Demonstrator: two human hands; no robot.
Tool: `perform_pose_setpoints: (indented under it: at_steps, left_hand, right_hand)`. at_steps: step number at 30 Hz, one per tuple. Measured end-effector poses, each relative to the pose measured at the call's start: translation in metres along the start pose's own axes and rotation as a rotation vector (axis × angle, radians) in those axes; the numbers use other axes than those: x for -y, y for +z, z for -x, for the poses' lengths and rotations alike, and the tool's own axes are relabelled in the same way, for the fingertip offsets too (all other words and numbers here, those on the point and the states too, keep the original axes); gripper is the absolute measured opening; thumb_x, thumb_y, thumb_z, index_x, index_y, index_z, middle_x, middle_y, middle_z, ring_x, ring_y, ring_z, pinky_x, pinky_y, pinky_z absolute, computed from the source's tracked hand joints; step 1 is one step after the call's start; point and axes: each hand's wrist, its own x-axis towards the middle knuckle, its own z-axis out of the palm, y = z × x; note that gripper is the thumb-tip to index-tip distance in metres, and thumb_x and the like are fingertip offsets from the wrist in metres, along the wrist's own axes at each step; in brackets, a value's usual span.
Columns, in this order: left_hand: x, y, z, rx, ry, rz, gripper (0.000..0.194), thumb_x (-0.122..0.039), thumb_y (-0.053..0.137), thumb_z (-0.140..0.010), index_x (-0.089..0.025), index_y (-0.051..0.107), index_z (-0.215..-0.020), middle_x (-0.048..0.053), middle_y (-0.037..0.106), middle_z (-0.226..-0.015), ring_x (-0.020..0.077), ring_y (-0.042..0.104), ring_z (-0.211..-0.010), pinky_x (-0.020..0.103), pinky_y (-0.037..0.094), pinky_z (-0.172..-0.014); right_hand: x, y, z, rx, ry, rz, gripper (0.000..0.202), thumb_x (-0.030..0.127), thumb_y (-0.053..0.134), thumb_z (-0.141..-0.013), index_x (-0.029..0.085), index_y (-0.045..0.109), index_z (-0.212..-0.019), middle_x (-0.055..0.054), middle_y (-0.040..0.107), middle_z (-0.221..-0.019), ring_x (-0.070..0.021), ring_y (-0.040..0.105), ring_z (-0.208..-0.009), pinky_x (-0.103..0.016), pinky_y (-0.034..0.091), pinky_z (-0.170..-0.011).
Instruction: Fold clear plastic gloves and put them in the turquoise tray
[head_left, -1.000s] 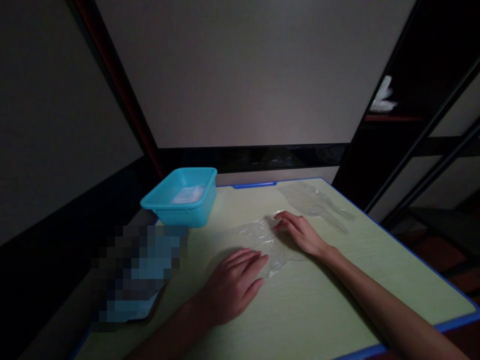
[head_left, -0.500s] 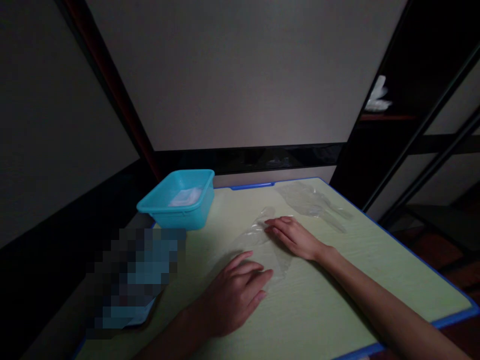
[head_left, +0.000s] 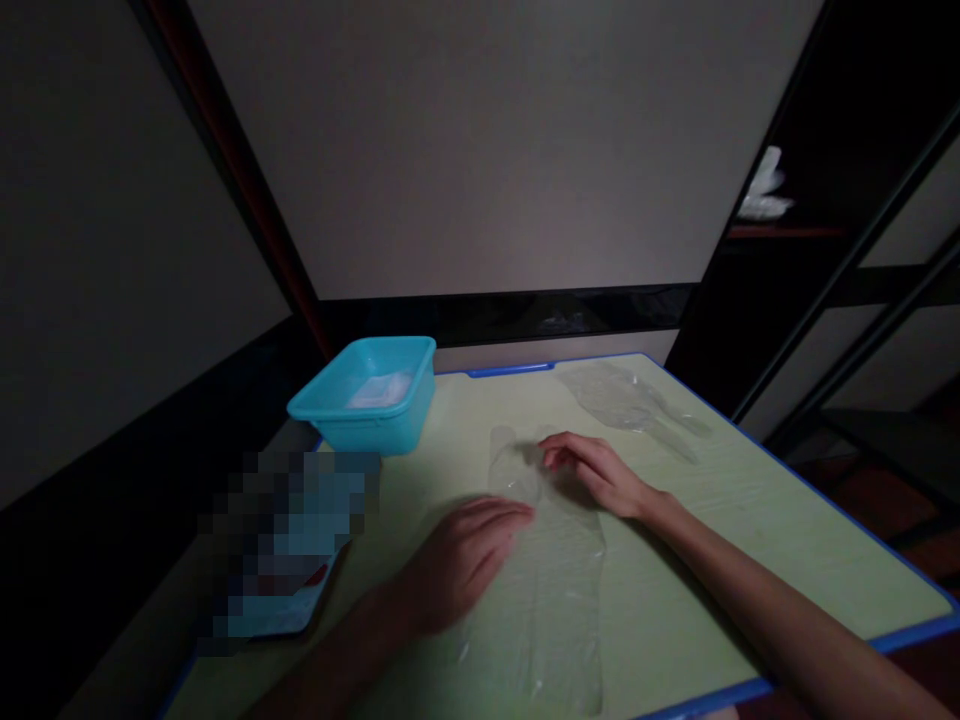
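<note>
A clear plastic glove lies spread on the pale green table, its finger end toward the far side. My left hand hovers at its left edge, fingers drawn together; whether it pinches any film cannot be made out. Over the upper right part of the glove is my right hand, its fingers curled and bent downward, with the fingertips near the film. More clear plastic, also glove-like, lies flat near the far right corner of the table.
A turquoise basket holding a white packet stands at the table's far left. In front of it lies a pixelated flat object. Blue edging borders the table, with a wall panel behind.
The nearer plastic has gone from bunched and slanted to spread out lengthwise toward me. My left hand's fingers have closed together and my right hand's fingers have curled more.
</note>
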Motion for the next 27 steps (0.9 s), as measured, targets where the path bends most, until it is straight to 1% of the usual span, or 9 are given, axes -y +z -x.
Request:
perform_pose_setpoints:
  at_steps: [3, 6, 9, 12, 17, 20, 23, 25, 27]
  left_hand:
    - [0.027, -0.003, 0.004, -0.053, -0.113, -0.009, 0.028, -0.014, 0.040, -0.084, -0.019, 0.056, -0.106, 0.006, 0.062, -0.108, 0.0162, 0.055, -0.101, 0.033, 0.044, -0.089]
    - [0.040, -0.004, 0.006, -0.015, -0.195, -0.068, 0.037, -0.015, 0.046, -0.081, -0.019, 0.049, -0.117, 0.007, 0.056, -0.118, 0.0187, 0.050, -0.109, 0.036, 0.040, -0.093]
    - [0.042, -0.003, 0.007, 0.018, -0.210, -0.124, 0.042, -0.015, 0.047, -0.080, -0.018, 0.043, -0.122, 0.008, 0.052, -0.123, 0.0198, 0.045, -0.114, 0.039, 0.035, -0.097]
    - [0.038, -0.001, 0.006, 0.027, -0.186, -0.183, 0.043, -0.015, 0.046, -0.080, -0.019, 0.041, -0.123, 0.008, 0.051, -0.123, 0.0200, 0.044, -0.114, 0.041, 0.031, -0.100]
    - [0.034, 0.000, 0.003, -0.013, -0.169, -0.274, 0.040, -0.018, 0.046, -0.080, -0.017, 0.043, -0.119, 0.009, 0.055, -0.117, 0.0216, 0.047, -0.110, 0.043, 0.029, -0.100]
    - [0.034, 0.000, 0.002, -0.053, -0.188, -0.285, 0.036, -0.018, 0.044, -0.081, -0.015, 0.045, -0.117, 0.010, 0.059, -0.110, 0.0212, 0.051, -0.104, 0.045, 0.026, -0.101]
    - [0.037, 0.001, 0.002, -0.150, -0.265, -0.235, 0.031, -0.018, 0.043, -0.080, -0.015, 0.050, -0.110, 0.009, 0.061, -0.105, 0.0218, 0.053, -0.101, 0.046, 0.027, -0.100]
    - [0.037, 0.000, 0.001, -0.222, -0.338, -0.106, 0.028, -0.021, 0.043, -0.080, -0.015, 0.054, -0.106, 0.010, 0.061, -0.105, 0.0223, 0.053, -0.101, 0.043, 0.032, -0.097]
    - [0.036, -0.002, -0.001, -0.245, -0.381, 0.120, 0.027, -0.027, 0.041, -0.083, -0.014, 0.057, -0.102, 0.010, 0.061, -0.105, 0.0222, 0.054, -0.100, 0.037, 0.039, -0.091]
  right_hand:
    - [-0.005, -0.002, 0.001, -0.035, 0.090, -0.006, 0.032, 0.009, 0.029, -0.077, 0.014, 0.048, -0.101, -0.002, 0.057, -0.075, -0.0128, 0.053, -0.064, -0.025, 0.042, -0.063]
    - [-0.006, -0.007, 0.000, -0.049, 0.213, 0.210, 0.034, 0.007, 0.032, -0.073, 0.014, 0.049, -0.102, -0.003, 0.059, -0.075, -0.0154, 0.054, -0.069, -0.027, 0.040, -0.068]
    - [-0.004, -0.012, -0.001, -0.011, 0.321, 0.444, 0.043, 0.006, 0.035, -0.071, 0.013, 0.046, -0.113, -0.005, 0.062, -0.084, -0.0190, 0.055, -0.082, -0.029, 0.038, -0.074]
    - [-0.002, -0.013, -0.003, 0.044, 0.362, 0.548, 0.047, 0.006, 0.036, -0.073, 0.013, 0.044, -0.119, -0.007, 0.063, -0.089, -0.0200, 0.054, -0.087, -0.029, 0.038, -0.076]
    - [-0.004, -0.008, -0.003, 0.115, 0.265, 0.595, 0.056, 0.006, 0.037, -0.070, 0.012, 0.039, -0.126, -0.012, 0.057, -0.109, -0.0225, 0.048, -0.103, -0.034, 0.035, -0.087]
    - [-0.007, -0.009, -0.001, 0.028, 0.239, 0.492, 0.056, 0.006, 0.036, -0.069, 0.013, 0.041, -0.124, -0.011, 0.056, -0.111, -0.0223, 0.046, -0.106, -0.037, 0.034, -0.090]
    - [-0.008, -0.010, -0.001, -0.151, 0.274, 0.235, 0.048, 0.007, 0.033, -0.070, 0.015, 0.046, -0.115, -0.008, 0.061, -0.098, -0.0197, 0.053, -0.092, -0.037, 0.039, -0.084]
    - [-0.006, -0.009, -0.002, -0.223, 0.280, -0.020, 0.038, 0.010, 0.033, -0.071, 0.014, 0.050, -0.104, -0.007, 0.062, -0.088, -0.0179, 0.056, -0.080, -0.036, 0.042, -0.077]
    - [-0.003, -0.006, -0.005, -0.184, 0.281, -0.310, 0.028, 0.013, 0.034, -0.072, 0.013, 0.052, -0.094, -0.006, 0.060, -0.079, -0.0161, 0.056, -0.071, -0.034, 0.044, -0.071]
